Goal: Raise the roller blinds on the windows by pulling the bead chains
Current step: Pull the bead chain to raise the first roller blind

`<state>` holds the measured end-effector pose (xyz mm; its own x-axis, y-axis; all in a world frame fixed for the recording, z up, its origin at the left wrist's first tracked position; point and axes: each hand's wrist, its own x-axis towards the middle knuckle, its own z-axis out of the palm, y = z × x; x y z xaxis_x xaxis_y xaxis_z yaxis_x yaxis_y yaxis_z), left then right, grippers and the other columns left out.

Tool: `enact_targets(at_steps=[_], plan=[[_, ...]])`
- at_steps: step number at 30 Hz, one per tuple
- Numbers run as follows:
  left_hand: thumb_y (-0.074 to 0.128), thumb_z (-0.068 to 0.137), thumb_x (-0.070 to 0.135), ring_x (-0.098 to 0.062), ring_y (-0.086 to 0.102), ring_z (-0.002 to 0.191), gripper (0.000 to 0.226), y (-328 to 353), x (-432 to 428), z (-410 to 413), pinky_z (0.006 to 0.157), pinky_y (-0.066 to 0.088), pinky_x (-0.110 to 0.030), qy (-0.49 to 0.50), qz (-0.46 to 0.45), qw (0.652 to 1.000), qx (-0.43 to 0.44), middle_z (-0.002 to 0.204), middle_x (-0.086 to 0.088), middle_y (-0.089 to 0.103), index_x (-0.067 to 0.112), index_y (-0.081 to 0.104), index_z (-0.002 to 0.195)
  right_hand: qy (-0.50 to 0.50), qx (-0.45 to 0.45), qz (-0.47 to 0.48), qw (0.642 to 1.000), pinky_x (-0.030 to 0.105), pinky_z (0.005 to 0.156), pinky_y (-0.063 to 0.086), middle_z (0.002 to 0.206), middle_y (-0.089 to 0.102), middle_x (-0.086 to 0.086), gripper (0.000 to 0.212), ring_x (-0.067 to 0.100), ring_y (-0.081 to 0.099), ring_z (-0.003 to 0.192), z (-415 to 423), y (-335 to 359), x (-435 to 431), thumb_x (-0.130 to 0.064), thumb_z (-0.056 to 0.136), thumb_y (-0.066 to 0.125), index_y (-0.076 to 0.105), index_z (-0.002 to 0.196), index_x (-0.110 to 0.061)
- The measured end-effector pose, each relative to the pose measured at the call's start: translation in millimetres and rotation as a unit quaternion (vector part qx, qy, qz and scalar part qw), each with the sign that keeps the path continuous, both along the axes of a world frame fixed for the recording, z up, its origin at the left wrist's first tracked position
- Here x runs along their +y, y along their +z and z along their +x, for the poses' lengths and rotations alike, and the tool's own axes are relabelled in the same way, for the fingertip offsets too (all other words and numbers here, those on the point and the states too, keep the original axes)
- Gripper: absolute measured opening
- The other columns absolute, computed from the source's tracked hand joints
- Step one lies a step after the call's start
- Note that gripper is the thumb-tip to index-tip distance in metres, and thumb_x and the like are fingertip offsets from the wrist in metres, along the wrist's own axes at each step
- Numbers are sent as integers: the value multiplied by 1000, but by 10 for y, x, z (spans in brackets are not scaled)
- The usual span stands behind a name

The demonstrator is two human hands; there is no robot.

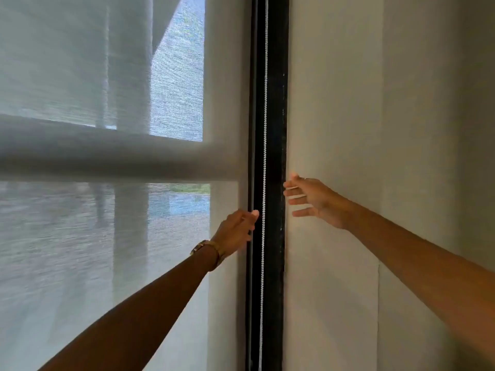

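Note:
A sheer white roller blind (107, 236) covers the window on the left and hangs down past the bottom of the view. A white bead chain (264, 129) runs vertically in front of the black window frame (276, 129). My left hand (237, 231) is at the blind's right edge, just left of the chain, fingers curled; whether it touches the chain is unclear. My right hand (310, 200) hovers to the right of the chain with fingers spread, holding nothing. A gold bracelet (211, 251) sits on my left wrist.
A plain pale wall (388, 156) fills the right side, next to the black frame. Behind the blind a horizontal window bar (107, 153) and outdoor columns show through the fabric.

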<state>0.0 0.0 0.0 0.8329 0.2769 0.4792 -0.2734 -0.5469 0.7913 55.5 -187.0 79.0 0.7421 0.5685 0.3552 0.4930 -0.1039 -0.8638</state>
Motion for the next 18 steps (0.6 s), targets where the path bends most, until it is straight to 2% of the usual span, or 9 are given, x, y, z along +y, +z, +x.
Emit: enact_targets(at_steps=[3,5,7,10,13,16,18], plan=[[48,88,50,-21,57,85,44,25,6,299,73,52,-37,34,-4,999,0,100,-11,58,12,50,110,-7,-18,-4,1000,40,92,48,137,50,12,54,29,48,126,123,124,23,-48,97,31,48,131,-10],[56,85,48,-22,58,86,42,46,39,507,75,50,-37,94,57,994,25,97,-9,60,13,49,108,-6,-32,0,999,39,91,49,135,52,12,55,27,50,124,226,226,18,-50,96,32,49,130,-10],[62,83,43,-26,61,87,33,96,72,658,78,51,-38,134,105,984,45,93,-9,61,15,51,97,-14,-47,3,999,39,91,50,134,53,10,53,26,51,122,332,305,-3,-51,95,34,50,128,-12],[64,83,36,-28,64,79,22,191,81,804,78,56,-41,142,120,981,52,84,-11,63,16,53,79,-15,-63,5,998,37,91,50,131,53,6,52,23,54,119,461,333,-42,-52,94,36,51,126,-13],[61,85,33,-36,69,75,26,257,83,902,72,60,-45,146,113,982,42,80,-16,66,7,60,84,-9,-86,5,996,34,90,50,130,55,6,52,20,56,117,562,273,-60,-55,93,37,53,120,-14],[60,86,30,-30,65,63,23,261,91,994,66,61,-44,144,105,984,28,67,-11,60,9,57,79,-8,-113,21,993,30,87,51,130,56,9,56,17,57,112,643,219,-64,-54,93,37,53,121,-9],[58,86,23,-27,61,60,22,226,72,1063,66,60,-45,149,99,984,-2,67,-17,61,8,53,71,6,-104,39,994,32,90,51,131,56,10,57,17,57,112,665,213,-76,-53,93,37,52,125,-8]])
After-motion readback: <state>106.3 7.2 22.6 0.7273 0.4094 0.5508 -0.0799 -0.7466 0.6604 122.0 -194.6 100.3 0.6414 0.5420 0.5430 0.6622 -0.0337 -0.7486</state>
